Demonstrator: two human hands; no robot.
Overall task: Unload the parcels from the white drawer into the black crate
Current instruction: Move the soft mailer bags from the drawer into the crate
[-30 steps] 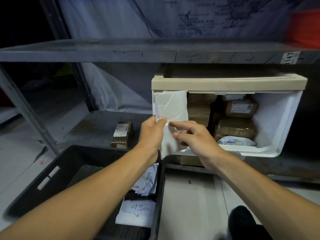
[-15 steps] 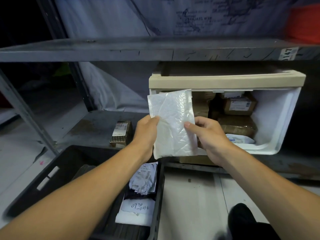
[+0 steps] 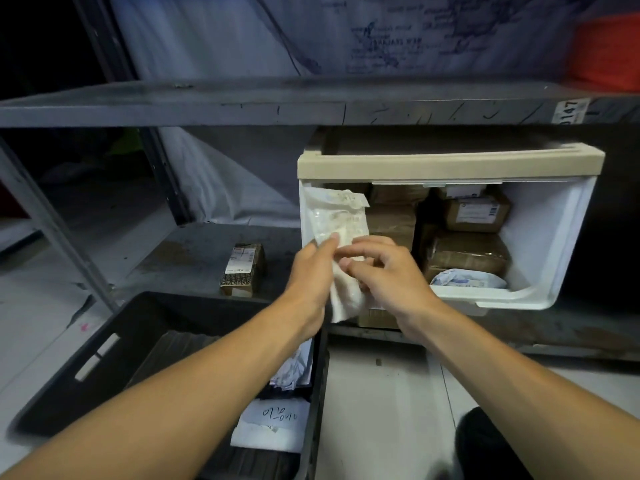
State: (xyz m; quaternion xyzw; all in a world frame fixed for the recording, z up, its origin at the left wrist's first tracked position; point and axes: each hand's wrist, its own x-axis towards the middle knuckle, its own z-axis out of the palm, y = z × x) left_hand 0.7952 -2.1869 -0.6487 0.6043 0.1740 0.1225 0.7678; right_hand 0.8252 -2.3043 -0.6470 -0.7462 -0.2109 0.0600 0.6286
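At the middle of the scene, just in front of the drawer's left side, both hands meet on one white padded parcel (image 3: 341, 244). The left hand (image 3: 311, 275) reaches up from the lower left with the forearm stretched long, its thumb and fingers closed on the parcel's left edge about halfway down. The right hand (image 3: 384, 275) comes in from the lower right, wrist bent slightly, fingers curled and pinching the same parcel from the right, so the two hands nearly touch. The parcel stands roughly upright between them, crumpled, its top rising against the drawer's left wall and its lower end hanging below the hands.

Behind them, the white drawer (image 3: 554, 237) sits on the lower shelf (image 3: 194, 254) under a cream frame, tipped open toward the camera. Inside lie several brown parcels (image 3: 467, 258), one with a printed label at the far right, and a white and blue bag (image 3: 467, 280) near the front lip.

Lower left, on the floor near the camera, the black crate (image 3: 104, 358) holds white paper parcels (image 3: 273, 424) along its right side, one with handwriting on it. On the shelf, left of the drawer and well apart from it, a small brown box (image 3: 242, 268) with a label lies alone. A metal upper shelf (image 3: 242, 102) spans the scene above.
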